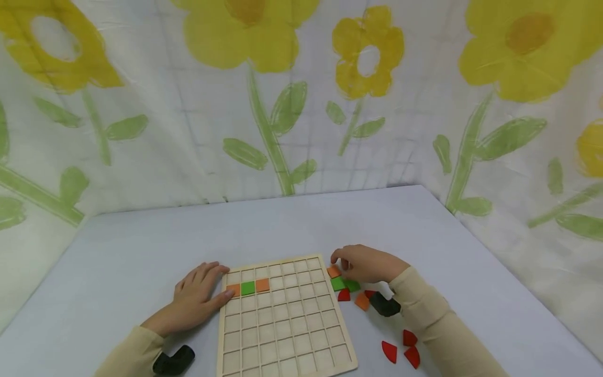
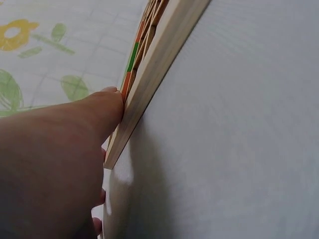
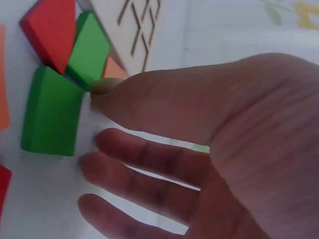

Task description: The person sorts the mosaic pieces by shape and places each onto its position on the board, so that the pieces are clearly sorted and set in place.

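Observation:
A wooden grid board (image 1: pixel 294 324) lies flat on the table. Along one of its upper rows sit an orange tile (image 1: pixel 233 289), a green tile (image 1: pixel 247 288) and another orange tile (image 1: pixel 262 285). My left hand (image 1: pixel 198 296) rests spread at the board's upper left edge, its thumb (image 2: pixel 107 107) touching the rim by the first orange tile. Past the board's upper right edge, my right hand (image 1: pixel 365 262) pinches a loose orange tile (image 1: pixel 334 271) between thumb and forefinger. The forefinger is hidden behind the thumb (image 3: pixel 164 102) in the right wrist view.
Two green pieces (image 3: pixel 52 112) and a red piece (image 1: pixel 344 295) lie beside the board near my right hand. Another orange piece (image 1: pixel 362 301) and several red quarter-round pieces (image 1: pixel 389 351) are nearer me. A flower-printed curtain (image 1: pixel 198 131) hangs behind the white table (image 1: pixel 155 246).

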Demonstrator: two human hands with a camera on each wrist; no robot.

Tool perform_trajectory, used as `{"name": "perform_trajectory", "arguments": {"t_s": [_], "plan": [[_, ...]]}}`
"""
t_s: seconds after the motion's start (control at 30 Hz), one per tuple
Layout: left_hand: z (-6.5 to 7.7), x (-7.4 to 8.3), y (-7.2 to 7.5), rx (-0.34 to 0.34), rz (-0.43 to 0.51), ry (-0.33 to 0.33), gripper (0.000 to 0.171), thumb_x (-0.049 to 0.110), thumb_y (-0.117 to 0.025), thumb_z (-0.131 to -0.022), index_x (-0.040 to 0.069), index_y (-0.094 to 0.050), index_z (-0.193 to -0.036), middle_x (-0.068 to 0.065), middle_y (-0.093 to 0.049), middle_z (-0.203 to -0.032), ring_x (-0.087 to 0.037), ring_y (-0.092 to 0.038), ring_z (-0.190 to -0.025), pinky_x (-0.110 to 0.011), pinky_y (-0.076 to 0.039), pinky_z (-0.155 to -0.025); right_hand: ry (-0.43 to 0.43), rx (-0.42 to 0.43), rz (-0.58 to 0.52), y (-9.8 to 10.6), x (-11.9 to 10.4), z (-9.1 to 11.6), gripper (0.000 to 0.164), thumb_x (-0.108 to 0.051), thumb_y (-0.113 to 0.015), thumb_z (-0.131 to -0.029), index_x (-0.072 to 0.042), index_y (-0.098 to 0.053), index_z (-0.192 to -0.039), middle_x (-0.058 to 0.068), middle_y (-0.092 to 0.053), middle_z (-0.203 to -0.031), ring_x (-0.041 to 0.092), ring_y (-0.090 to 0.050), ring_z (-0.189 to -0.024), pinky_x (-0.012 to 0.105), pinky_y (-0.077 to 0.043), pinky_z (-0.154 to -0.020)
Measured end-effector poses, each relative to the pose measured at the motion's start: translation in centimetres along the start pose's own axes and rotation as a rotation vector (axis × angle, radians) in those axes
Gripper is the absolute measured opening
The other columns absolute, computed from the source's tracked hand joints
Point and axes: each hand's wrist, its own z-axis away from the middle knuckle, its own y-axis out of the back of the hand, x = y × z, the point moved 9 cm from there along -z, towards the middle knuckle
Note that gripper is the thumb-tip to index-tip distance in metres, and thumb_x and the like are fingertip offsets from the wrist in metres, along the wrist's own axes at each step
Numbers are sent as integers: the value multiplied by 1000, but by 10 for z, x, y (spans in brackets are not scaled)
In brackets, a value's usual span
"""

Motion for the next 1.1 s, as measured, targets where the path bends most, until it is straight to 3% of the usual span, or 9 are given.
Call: {"name": "perform_trajectory", "arguments": {"t_s": [0.3,0.57,0.77,0.9,1.1], "plan": [[1,2,2,7,6,-18,49,46,-53,-96,16,-45,-133,-21,-32,-145,-49,-18,-136,-69,-17,-93,41,32,45,-3,-3,-7,21,-12,-63,-93,-17,-63,-113,-4,-52,-84,13,-49,-76,28,-45,-69],[2,0,3,12,2,-16,49,47,-53,-95,15,-46,-132,-21,-34,-144,-50,-20,-135,-69,-18,-94,38,53,56,-6,-3,-11,14,-13,-64,-92,-13,-60,-106,-2,-53,-96,14,-54,-86,32,-49,-77],[0,-2,5,13,0,-30,47,45,-53,-96,16,-46,-131,-21,-34,-145,-48,-20,-136,-69,-17,-95,42,69,53,-7,-4,-13,13,-13,-65,-92,-11,-57,-102,-3,-52,-94,11,-50,-80,28,-46,-72],[0,-3,6,11,3,-29,47,45,-53,-96,15,-46,-132,-22,-33,-146,-49,-19,-137,-69,-17,-96,76,101,77,-4,-9,-13,15,-12,-64,-91,-9,-59,-105,-3,-57,-95,11,-52,-81,28,-48,-73],[2,-2,3,-3,29,-25,47,44,-53,-96,15,-46,-132,-21,-33,-146,-48,-19,-137,-69,-15,-97,43,83,33,1,-12,-10,23,-16,-65,-91,-8,-58,-112,-1,-61,-102,12,-54,-83,31,-48,-75]]}}
